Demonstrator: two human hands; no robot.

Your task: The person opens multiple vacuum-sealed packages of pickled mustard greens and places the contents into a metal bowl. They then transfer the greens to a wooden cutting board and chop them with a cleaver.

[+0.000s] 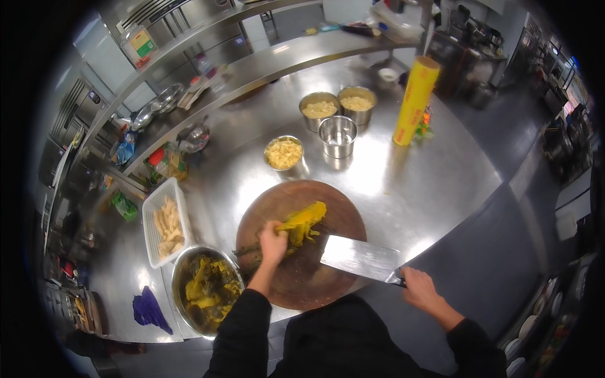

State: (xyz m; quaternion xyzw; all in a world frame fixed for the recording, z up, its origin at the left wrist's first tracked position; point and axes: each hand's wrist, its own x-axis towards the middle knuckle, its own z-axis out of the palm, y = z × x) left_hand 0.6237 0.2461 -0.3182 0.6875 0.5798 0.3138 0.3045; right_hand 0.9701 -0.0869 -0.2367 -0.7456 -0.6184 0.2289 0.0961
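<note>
My left hand (274,244) grips a bunch of yellow-green leafy vegetable, perhaps pickled mustard greens (302,221), over a round wooden chopping board (302,293). Darker stems trail from the bunch to the board's left edge. In my right hand (419,289) is the black handle of a broad cleaver (360,257). Its blade lies flat-side up over the right part of the board, apart from the vegetable. A round steel bowl (176,283) at the lower left holds more of the same wet, yellow-green leaves (205,288).
Steel pots with pale cut food (283,155) and another steel pot (338,137) stand beyond the board. A yellow roll (416,101) stands at the right. Left are a white plastic basket (147,212) of pale pieces and a purple cloth (151,309). A steel shelf (283,56) spans the back.
</note>
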